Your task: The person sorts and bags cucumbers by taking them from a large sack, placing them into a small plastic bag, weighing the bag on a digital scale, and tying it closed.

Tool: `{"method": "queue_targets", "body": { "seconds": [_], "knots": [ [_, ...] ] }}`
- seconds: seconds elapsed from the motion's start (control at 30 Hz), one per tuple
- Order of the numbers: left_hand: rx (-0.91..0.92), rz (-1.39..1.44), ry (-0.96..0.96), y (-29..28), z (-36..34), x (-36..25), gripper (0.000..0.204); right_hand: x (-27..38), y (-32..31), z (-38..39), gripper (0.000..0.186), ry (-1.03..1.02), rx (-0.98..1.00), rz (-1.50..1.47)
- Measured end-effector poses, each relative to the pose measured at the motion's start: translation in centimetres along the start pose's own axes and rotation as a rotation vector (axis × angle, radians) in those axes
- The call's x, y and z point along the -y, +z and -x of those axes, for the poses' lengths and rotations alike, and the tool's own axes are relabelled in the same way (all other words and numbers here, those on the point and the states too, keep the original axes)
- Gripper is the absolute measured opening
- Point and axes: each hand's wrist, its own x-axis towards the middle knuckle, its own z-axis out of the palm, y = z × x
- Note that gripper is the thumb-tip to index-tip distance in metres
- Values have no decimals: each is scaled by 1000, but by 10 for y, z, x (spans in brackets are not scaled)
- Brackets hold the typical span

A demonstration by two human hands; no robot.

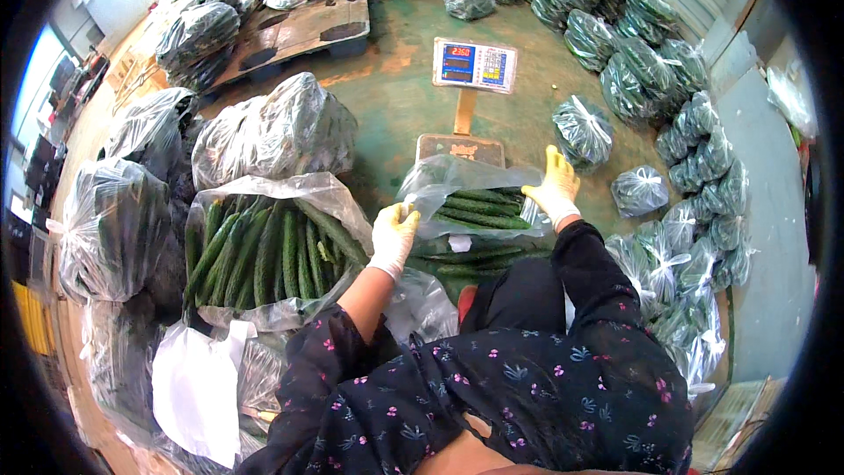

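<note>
L hand [393, 233], in a pale yellow rubber glove, was pinched shut on the near-left edge of the clear plastic bag of long dark green cucumbers [470, 202]. R hand [555, 185], same kind of glove, lay at the bag's 3 o'clock side, fingers spread and pressed flat to the film; no real clamp visible there.

The bag sat on the grey steel platform of a floor scale [461, 149], w/ the scale's blue-and-white display head [475, 64] up on a post at 12 o'clock.

Step, as I judged it: weighing & settling a part-filled bag. Next move probably called for a steady hold on the mouth so the cucumbers didn't slide out.

At 9 o'clock, a big open clear sack of loose cucumbers [264, 251]. From 1 to 4 o'clock, rows of small knotted cucumber bags [694, 158] on the green concrete floor [396, 97].
</note>
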Motion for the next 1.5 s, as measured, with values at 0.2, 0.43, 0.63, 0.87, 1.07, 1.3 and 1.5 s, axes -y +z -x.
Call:
{"method": "queue_targets", "body": {
  "seconds": [0.2, 0.43, 0.63, 0.87, 1.07, 1.3, 1.5],
  "knots": [
    [140, -50, -25, -4, -7, -27, 24, -63, 46, 1, 103, 284, 10, -175],
    [73, 9, -41, -8, -12, 2, 42, -21, 4, 3, 28, -107, 386, -1397],
    [166, 329, -156, -9, 0, -25, 34, -67, 10, 53, 26, 148, 1217, -988],
    [196, 394, -333, -24, -1, -39, 28, -155, 132, 157, 31, -40, 1004, 80],
    [182, 394, -366, -27, -2, -35, 23, -137, 142, 153, 30, 234, 873, -7],
    [197, 297, -254, -17, -5, -25, 28, -101, 182, 107, 28, -6, 450, -49],
    [146, 240, -278, -20, 3, -31, 36, -50, 240, 124, 40, -254, 433, 223]
  ]
}}
